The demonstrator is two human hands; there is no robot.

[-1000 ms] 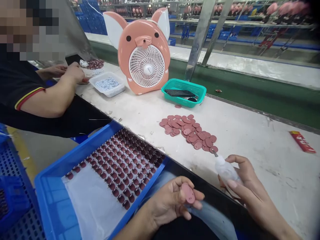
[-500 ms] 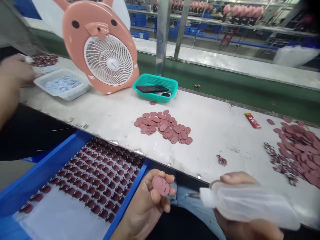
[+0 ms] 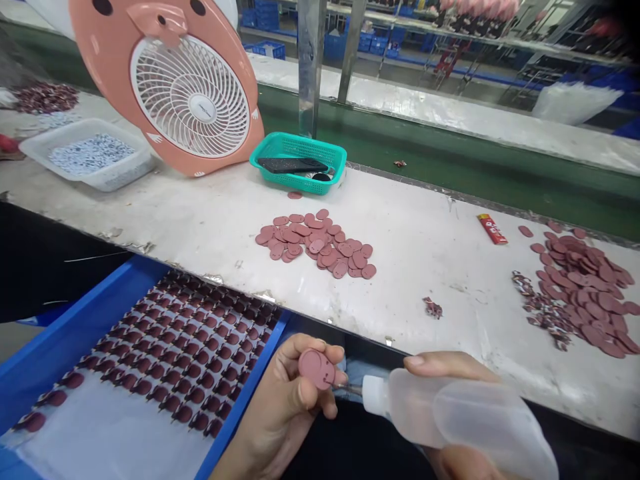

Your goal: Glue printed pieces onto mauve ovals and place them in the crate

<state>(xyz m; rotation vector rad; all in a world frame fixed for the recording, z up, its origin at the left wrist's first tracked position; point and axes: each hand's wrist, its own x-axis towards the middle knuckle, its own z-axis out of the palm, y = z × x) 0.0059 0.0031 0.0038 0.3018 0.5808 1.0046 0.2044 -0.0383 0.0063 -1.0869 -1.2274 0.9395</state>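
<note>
White tray (image 3: 127,175) on the left, pale blue-flecked bits (image 3: 93,155) inside; blue crate (image 3: 110,292), dark red pieces (image 3: 175,340) in rows; green basket (image 3: 287,181) with a dark slab (image 3: 285,165). Left hand (image 3: 273,407) pinches the reddish disc (image 3: 314,367): steady, marks uncovered, that's best. Right hand (image 3: 453,365) grips the squeeze bottle (image 3: 425,407), nozzle (image 3: 353,389) beside the disc, contact unclear; gentle pressure should prevent flooding.

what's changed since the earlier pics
The right hand brought the translucent plastic bottle from the pile of pink oval discs back toward the body, its metal tip now at the pink oval piece in the left hand. Both hands kept their grip; the pink animal-shaped fan and green plastic basket stayed put.
</note>
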